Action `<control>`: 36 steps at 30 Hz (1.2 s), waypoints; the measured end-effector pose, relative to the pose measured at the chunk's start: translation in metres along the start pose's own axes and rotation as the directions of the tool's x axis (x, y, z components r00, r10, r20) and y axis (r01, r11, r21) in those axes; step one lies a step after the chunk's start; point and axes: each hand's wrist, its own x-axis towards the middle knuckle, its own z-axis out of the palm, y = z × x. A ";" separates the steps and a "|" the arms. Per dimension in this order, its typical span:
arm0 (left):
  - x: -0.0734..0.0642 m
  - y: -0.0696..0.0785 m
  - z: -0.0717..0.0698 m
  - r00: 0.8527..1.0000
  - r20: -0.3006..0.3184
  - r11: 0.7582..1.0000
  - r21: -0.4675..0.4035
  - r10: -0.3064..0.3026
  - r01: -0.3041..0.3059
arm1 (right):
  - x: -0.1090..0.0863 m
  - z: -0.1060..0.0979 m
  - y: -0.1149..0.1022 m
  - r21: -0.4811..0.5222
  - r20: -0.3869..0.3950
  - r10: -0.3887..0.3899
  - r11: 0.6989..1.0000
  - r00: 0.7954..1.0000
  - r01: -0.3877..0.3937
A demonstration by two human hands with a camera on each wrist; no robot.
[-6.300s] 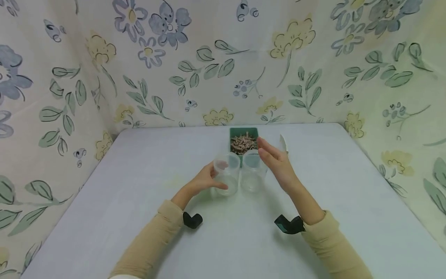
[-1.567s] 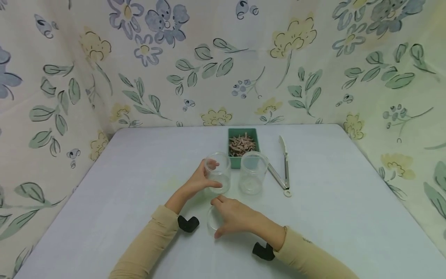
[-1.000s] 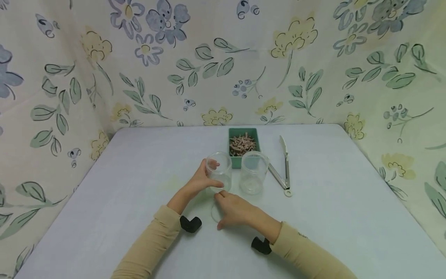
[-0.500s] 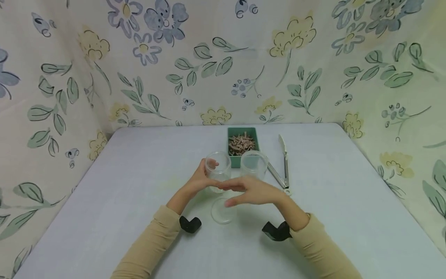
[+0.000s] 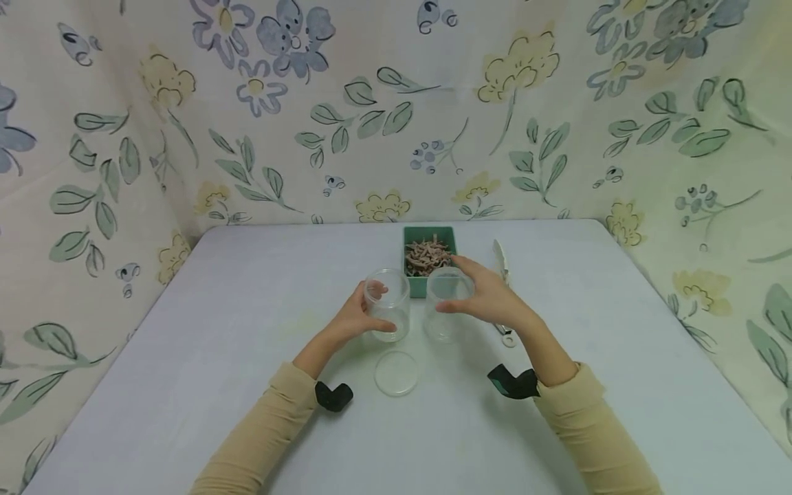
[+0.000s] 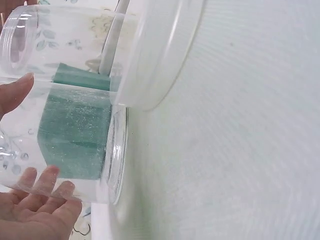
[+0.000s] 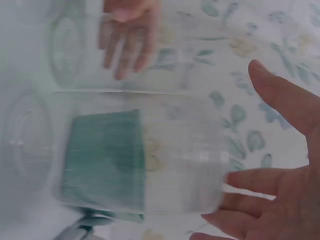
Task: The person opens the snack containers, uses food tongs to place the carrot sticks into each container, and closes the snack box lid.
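Two clear plastic jars stand upright side by side on the white table. My left hand [image 5: 355,320] holds the left jar [image 5: 399,322], fingers behind it and thumb in front; the left wrist view shows the fingertips [image 6: 49,176] against its wall. Around the upper part of the right jar [image 5: 442,328] is my right hand [image 5: 498,299]. In the blurred right wrist view its thumb [image 7: 280,95] stands apart from the jar, while the fingers [image 7: 250,205] are close to the rim; contact is unclear. A clear round lid [image 5: 397,375] lies flat in front of the left jar.
Behind the jars sits a green tray [image 5: 418,287] heaped with brown strips [image 5: 427,256]. Metal tongs [image 5: 509,339] lie to its right, partly hidden by my right hand. A floral curtain [image 5: 396,103] hangs at the table's back edge.
After setting the lid down in front of the left jar and letting go, my right hand has moved up and right to the right jar. My left hand keeps its hold on the left jar.
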 end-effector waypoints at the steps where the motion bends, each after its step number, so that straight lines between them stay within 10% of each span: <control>1: 0.000 0.000 -0.001 1.000 0.003 1.000 -0.003 0.000 0.000 | 0.002 0.003 0.002 -0.017 0.015 0.010 1.000 1.000 -0.009; 10: -0.007 0.002 -0.006 1.000 0.019 1.000 0.004 -0.021 0.021 | 0.004 0.014 0.008 -0.024 -0.059 0.059 0.998 0.996 -0.061; 15: -0.022 0.018 -0.014 0.986 -0.070 0.988 0.034 0.151 -0.149 | -0.009 -0.001 0.005 -0.008 -0.089 0.071 0.997 0.993 -0.072; 17: -0.029 0.024 -0.013 0.943 -0.139 0.949 0.133 0.303 -0.285 | -0.017 -0.008 0.002 0.003 -0.093 0.055 0.998 0.994 -0.055; 20: -0.039 0.033 -0.006 0.820 -0.186 0.821 0.327 0.541 -0.468 | -0.027 -0.015 -0.001 0.064 -0.068 0.018 0.998 0.998 -0.014; 22: -0.044 0.040 0.002 0.752 -0.145 0.735 0.390 0.644 -0.554 | -0.032 -0.017 -0.004 0.132 -0.038 -0.024 0.991 0.999 0.029; 23: -0.047 0.044 0.007 0.739 -0.103 0.713 0.382 0.665 -0.588 | -0.034 -0.018 -0.006 0.174 -0.020 -0.051 0.983 0.999 0.054; 25: -0.052 0.050 0.016 0.760 -0.005 0.719 0.328 0.649 -0.612 | -0.035 -0.017 -0.008 0.254 0.011 -0.111 0.962 0.994 0.104; 31: -0.057 0.058 0.031 0.866 0.224 0.864 0.140 0.448 -0.484 | -0.034 -0.009 -0.014 0.418 0.061 -0.263 0.883 0.963 0.214; 36: -0.055 0.055 0.029 0.850 0.370 0.919 -0.029 0.374 -0.392 | -0.033 -0.002 -0.012 0.554 0.086 -0.446 0.765 0.891 0.329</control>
